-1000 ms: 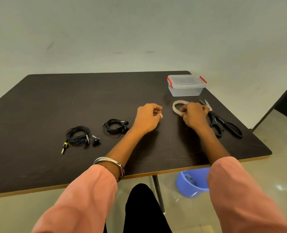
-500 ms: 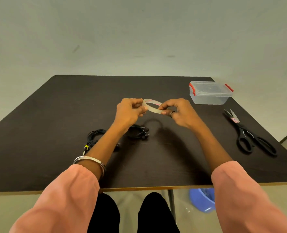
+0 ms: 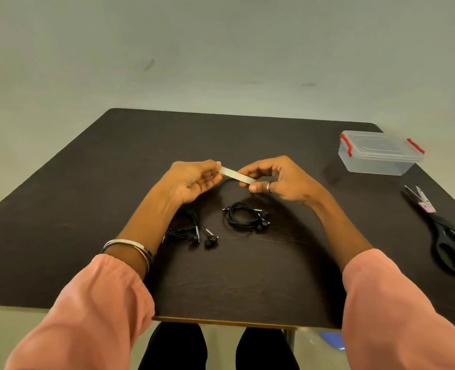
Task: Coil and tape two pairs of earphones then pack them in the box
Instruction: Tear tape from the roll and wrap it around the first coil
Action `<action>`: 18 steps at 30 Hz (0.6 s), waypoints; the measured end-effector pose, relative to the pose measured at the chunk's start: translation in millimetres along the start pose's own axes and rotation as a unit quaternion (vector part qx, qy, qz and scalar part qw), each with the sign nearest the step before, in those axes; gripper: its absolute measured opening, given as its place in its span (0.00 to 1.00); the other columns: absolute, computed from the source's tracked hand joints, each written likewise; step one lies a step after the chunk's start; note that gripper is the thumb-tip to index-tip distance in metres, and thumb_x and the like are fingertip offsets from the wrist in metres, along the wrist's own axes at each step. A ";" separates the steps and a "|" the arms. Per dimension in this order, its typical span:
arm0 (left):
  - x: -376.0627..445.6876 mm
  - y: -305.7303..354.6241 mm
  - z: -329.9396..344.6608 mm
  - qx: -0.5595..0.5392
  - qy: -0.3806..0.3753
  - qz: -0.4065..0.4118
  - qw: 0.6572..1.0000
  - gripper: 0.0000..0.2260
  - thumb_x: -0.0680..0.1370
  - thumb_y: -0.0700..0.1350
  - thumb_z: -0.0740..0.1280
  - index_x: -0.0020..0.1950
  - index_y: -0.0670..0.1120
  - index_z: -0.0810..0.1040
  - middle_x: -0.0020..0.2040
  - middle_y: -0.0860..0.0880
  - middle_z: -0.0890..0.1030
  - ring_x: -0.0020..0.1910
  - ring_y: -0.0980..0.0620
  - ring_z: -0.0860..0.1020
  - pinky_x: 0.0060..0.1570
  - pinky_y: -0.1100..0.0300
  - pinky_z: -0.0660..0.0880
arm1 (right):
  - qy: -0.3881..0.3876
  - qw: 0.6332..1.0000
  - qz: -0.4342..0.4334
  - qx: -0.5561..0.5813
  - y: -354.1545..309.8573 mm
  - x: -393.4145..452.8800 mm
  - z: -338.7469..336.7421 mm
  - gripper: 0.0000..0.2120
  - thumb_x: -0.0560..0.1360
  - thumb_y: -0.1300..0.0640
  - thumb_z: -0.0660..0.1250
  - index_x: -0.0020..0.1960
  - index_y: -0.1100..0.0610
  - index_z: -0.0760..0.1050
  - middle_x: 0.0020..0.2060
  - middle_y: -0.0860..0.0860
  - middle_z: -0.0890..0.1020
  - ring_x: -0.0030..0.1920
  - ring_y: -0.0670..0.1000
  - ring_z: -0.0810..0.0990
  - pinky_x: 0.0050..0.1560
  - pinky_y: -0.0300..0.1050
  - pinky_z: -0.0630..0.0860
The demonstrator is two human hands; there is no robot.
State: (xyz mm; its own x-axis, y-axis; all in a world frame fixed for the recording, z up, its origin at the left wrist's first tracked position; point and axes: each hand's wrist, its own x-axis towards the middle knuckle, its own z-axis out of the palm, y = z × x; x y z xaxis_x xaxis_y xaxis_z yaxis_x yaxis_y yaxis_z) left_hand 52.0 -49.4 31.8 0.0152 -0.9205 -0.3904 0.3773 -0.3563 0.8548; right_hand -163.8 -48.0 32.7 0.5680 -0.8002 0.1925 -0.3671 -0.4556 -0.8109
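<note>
Both hands, left (image 3: 194,180) and right (image 3: 279,177), pinch the tape roll (image 3: 236,175) edge-on; the left forearm hides part of one earphone coil (image 3: 186,228).

Two coiled black earphones (image 3: 191,229) (image 3: 246,217) lie mid-frame; tape roll (image 3: 236,175) held edge-on above; lidded clear box (image 3: 379,155) sits upper right.

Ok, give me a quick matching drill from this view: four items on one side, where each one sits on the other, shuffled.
Items:
1. tape roll
2. box
3. scissors
4. earphones

Places:
A. far right corner of the table, lid on
B. on the table below the hands
C. held between left hand and right hand
D. right edge, nearer than the box

Pairs: 1-C, 2-A, 3-D, 4-B
</note>
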 end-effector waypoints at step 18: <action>1.3 -13.3 4.1 0.539 -0.027 0.424 0.728 0.11 0.72 0.43 0.74 0.54 0.47 0.84 0.50 0.46 0.80 0.46 0.50 0.77 0.48 0.59 0.74 | 0.155 0.977 -0.044 0.137 11.4 7.2 14.1 0.10 0.69 0.68 0.73 0.50 0.64 0.81 0.39 0.54 0.85 0.35 0.47 0.82 0.39 0.37 0.79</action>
State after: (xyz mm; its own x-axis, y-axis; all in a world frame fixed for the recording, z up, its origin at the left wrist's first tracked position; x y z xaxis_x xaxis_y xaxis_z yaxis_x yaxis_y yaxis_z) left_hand 43.2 -46.5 21.3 -0.2277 -0.8774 0.4222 -0.6918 0.4509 0.5640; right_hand -153.5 -53.5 17.0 0.3218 -0.8619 0.3919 -0.0923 -0.4405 -0.8930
